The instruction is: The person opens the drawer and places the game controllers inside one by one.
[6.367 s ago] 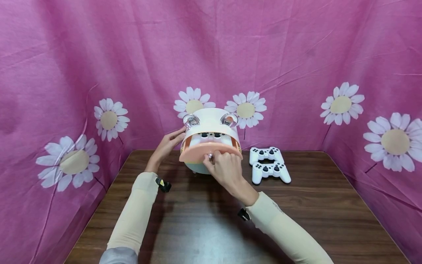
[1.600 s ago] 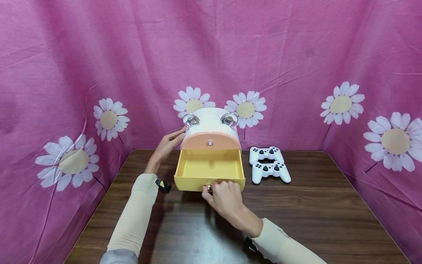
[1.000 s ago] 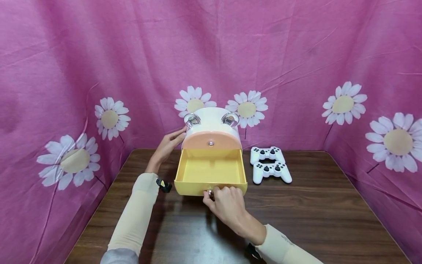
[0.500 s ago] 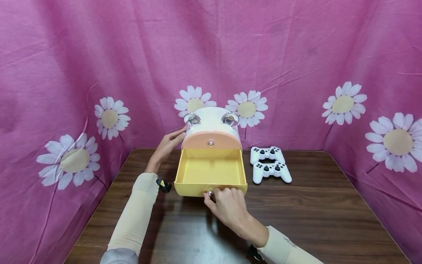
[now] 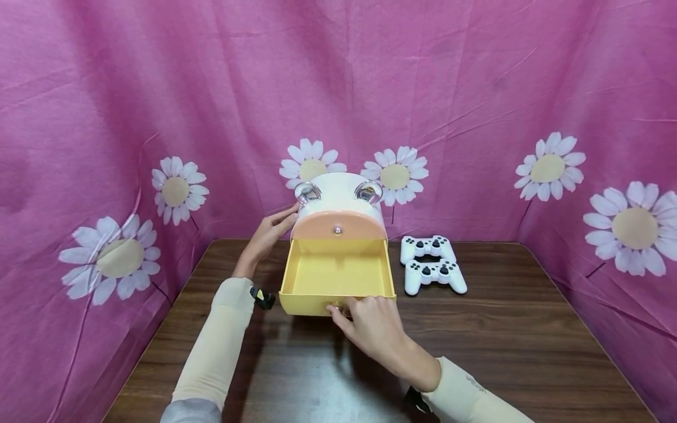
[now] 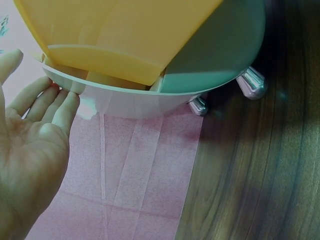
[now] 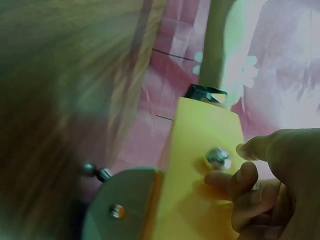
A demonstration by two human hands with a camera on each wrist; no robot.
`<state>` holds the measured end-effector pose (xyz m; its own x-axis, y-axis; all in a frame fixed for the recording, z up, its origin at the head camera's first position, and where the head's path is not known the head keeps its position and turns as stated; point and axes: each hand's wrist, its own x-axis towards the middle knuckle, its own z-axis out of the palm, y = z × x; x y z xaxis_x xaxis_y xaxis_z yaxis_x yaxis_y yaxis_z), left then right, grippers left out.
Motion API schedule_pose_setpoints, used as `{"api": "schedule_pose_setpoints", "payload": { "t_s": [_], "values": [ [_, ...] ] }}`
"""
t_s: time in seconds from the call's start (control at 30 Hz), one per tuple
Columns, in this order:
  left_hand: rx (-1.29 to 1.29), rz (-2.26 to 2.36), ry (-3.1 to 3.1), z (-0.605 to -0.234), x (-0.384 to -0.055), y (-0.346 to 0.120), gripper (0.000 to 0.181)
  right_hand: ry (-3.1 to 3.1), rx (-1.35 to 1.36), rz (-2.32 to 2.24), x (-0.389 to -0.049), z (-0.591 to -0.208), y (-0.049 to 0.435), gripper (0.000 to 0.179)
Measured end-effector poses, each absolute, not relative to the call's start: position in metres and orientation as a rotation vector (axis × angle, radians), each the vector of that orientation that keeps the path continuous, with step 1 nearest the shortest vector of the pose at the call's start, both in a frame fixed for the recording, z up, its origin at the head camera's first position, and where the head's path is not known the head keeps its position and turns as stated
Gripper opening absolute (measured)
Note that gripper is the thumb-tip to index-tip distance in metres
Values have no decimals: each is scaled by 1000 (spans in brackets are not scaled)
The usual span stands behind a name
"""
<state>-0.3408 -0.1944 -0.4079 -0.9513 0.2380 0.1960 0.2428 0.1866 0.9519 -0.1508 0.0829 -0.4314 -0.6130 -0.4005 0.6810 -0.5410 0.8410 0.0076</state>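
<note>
R hand (image 5: 374, 329) nr knob (image 7: 218, 158) of yellow drwr (image 5: 307, 304), 2 ctrlrs (image 5: 435, 271) nearby

Two controllers (image 5: 436, 272) on the table (image 5: 502, 329), right of the cabinet (image 5: 341, 195)

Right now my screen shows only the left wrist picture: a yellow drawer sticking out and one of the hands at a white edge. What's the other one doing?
Observer: The right hand is at the silver knob on the front of the yellow drawer, its thumb apart from the knob.
Visitor: Oh! And is there anything inside that drawer?
Observer: Nothing that I can see; from the head view, its visible floor is bare.
Visitor: Is anything else sitting nearby?
Observer: Yes, two white game controllers, the nearer one and the farther one, lie to the right of the white cabinet.
</note>
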Motion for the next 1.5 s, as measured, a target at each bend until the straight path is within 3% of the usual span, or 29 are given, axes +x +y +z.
{"api": "schedule_pose_setpoints", "payload": {
  "t_s": [0.37, 0.63, 0.9, 1.5],
  "values": [
    [-524, -1967, -2401, -408, -339, -195, 60, -2321, 826, 350, -159, -387, 115, 37],
    [-503, -1966, -2395, -408, -341, -194, 57, -2348, 882, 360, -186, -363, 152, 14],
    [-502, -1965, -2399, -408, -340, -194, 58, -2484, 878, 353, -219, -348, 196, 2],
    [-487, -1983, -2403, -408, -341, -195, 56, -2928, 900, 318, -289, -355, 274, 17]
  ]
}}
